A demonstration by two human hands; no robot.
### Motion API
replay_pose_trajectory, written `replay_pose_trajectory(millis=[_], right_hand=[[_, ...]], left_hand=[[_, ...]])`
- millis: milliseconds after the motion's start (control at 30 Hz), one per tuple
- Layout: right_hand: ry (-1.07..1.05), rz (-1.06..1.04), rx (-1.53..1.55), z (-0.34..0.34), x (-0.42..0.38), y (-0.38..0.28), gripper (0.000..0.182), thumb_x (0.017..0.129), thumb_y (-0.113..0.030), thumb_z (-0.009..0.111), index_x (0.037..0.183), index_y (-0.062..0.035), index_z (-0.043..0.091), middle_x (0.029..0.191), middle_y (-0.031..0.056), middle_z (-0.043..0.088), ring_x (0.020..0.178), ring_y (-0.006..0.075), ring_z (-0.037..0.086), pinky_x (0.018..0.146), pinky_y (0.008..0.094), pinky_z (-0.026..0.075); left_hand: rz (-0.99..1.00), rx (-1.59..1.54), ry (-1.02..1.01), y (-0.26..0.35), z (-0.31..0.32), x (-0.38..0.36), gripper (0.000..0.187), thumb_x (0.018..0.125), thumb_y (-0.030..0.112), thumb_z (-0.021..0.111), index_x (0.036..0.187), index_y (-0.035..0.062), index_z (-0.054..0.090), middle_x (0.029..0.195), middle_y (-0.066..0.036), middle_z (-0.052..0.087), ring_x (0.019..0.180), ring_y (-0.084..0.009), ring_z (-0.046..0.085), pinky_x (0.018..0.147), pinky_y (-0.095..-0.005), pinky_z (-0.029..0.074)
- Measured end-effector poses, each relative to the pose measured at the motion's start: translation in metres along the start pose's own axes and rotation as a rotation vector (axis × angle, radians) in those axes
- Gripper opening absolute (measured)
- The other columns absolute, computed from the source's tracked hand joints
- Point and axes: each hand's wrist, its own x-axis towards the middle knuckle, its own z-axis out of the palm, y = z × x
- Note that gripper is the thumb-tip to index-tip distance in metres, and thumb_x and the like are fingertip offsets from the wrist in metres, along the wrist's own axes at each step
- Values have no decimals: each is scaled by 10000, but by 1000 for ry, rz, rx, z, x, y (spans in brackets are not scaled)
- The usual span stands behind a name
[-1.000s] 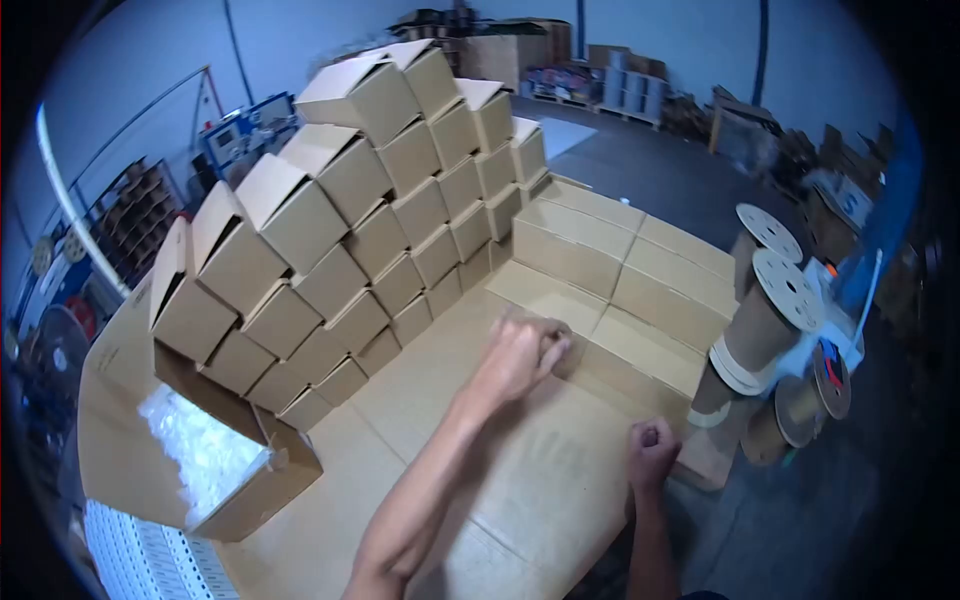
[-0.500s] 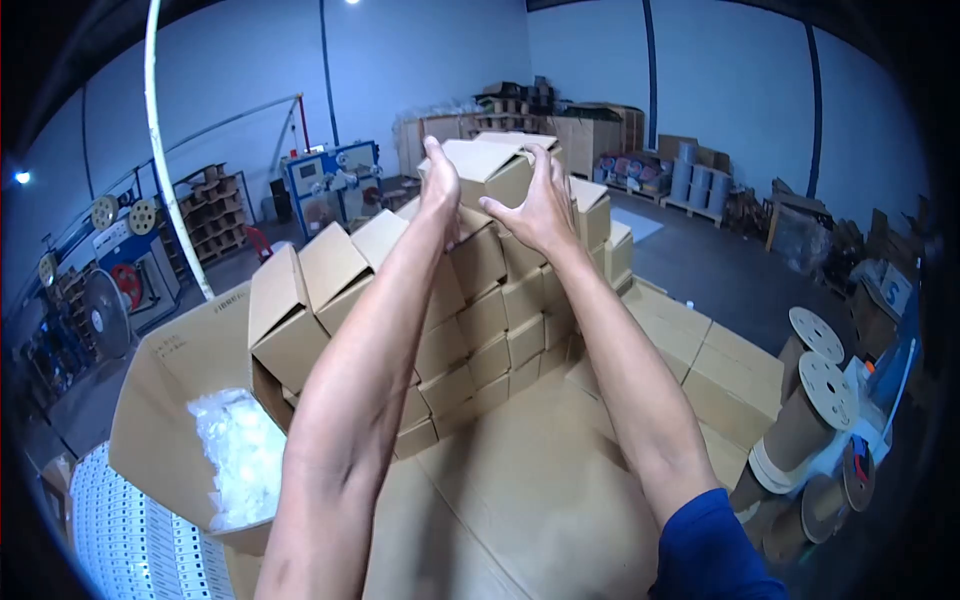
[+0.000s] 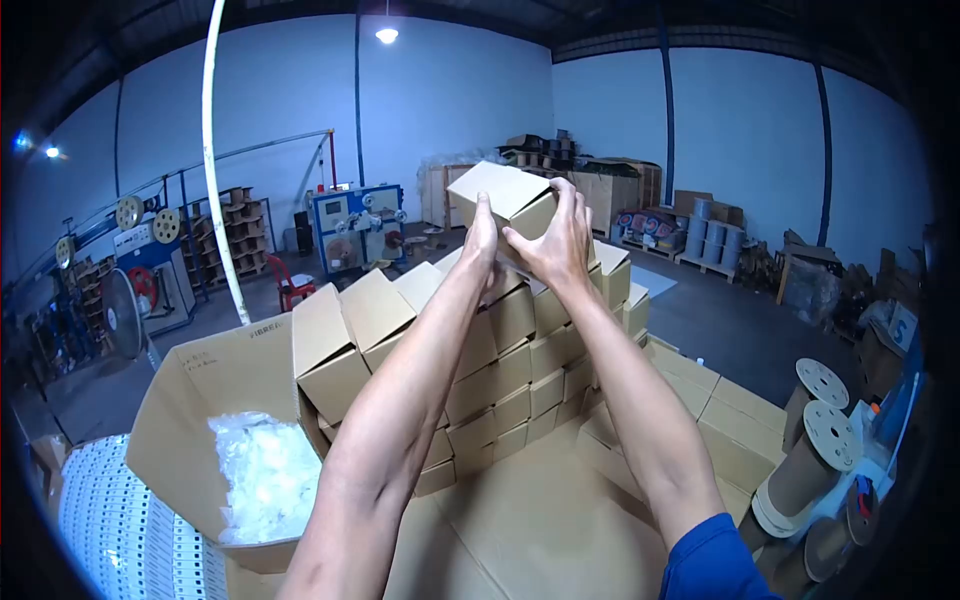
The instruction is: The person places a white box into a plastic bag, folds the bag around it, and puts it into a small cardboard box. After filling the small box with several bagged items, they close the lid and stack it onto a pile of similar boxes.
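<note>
Got a box (image 3: 500, 185) up in the air at the top of the stack (image 3: 502, 368), tilted and held from both sides — can't tell if touching anything underneath. Seeing the left hand (image 3: 481, 238) partly open, thumb up along the near side, fingers mostly hidden. Looking at the right hand (image 3: 562, 245), spread wide, thumb low, fingers curled over the far end. Would call a lot done: already piled several rows high, with lids folded over and a few gaping. Can also spot a lower block (image 3: 740, 425) on the right, laid out neatly. Wouldn't count the held one as placed — not let go. Can't say how many remain. Also noticing plastic bags (image 3: 262, 480) in the carton (image 3: 180, 400), left of the stack.
</note>
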Motion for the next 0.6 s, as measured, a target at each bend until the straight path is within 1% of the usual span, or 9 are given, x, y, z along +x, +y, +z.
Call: replay_pose_trajectory(millis=[33,67,100,233,300,367,467,500,600], right_hand=[[44,-62,2,-8,2,-9,965,646,-232,911,1424,-8,387,1283,242,527,1253,405,493,1095,527,392],[75,-75,45,-14,0,-20,989,647,-229,909,1446,-8,370,1287,252,514,1252,420,489,1084,529,405],[106,-88,89,-21,0,-30,1012,649,-226,906,1468,-8,353,1290,263,502,1252,434,484,1073,530,419],[-109,-53,517,-87,-21,-64,1043,749,-238,871,1568,-19,264,1323,217,492,1213,344,527,1026,484,474],[-222,246,992,-142,-42,-72,1020,803,-294,819,1601,-43,235,1384,191,475,1221,300,530,1009,462,486],[-142,347,1090,-180,-81,-52,1036,798,-343,782,1619,-57,218,1447,194,447,1294,314,496,1041,456,461],[-272,400,826,-213,-161,-45,1160,717,-375,809,1640,-59,181,1541,210,391,1427,369,391,1117,489,392],[-389,431,860,-217,-196,-31,1297,665,-440,899,1655,-69,148,1599,222,344,1494,395,328,1189,506,331],[-837,470,990,-236,-282,-33,1452,556,-369,1021,1665,-77,130,1628,196,351,1531,328,315,1259,459,255]], left_hand=[[51,-80,-41,6,7,-8,883,1009,761,180,1609,129,321,1578,-214,445,1412,-447,462,1075,-646,440],[40,-225,-88,15,9,-9,775,1057,657,198,1535,88,418,1463,-184,565,1306,-370,592,1034,-537,530],[171,-368,-70,10,10,7,718,1082,570,237,1506,27,439,1397,-194,614,1261,-340,625,1059,-497,529],[368,-423,-166,34,10,-45,620,1094,463,338,1480,-9,450,1383,-201,617,1237,-324,637,1070,-474,521],[305,-360,-113,44,20,-126,603,1063,391,494,1518,1,423,1481,-173,545,1356,-269,546,1132,-427,444],[342,-124,-113,32,24,-203,667,1049,291,523,1613,22,291,1513,-170,508,1366,-260,529,1134,-394,440],[110,43,-203,-20,1,-317,733,1004,293,613,1616,15,322,1594,-159,443,1428,-252,468,1190,-364,352],[42,130,-219,-39,-11,-349,738,995,296,631,1612,16,338,1600,-157,439,1432,-251,464,1197,-364,341],[-291,75,-329,-98,-46,-433,713,977,344,650,1560,-3,432,1551,-155,506,1425,-251,477,1201,-375,336]])
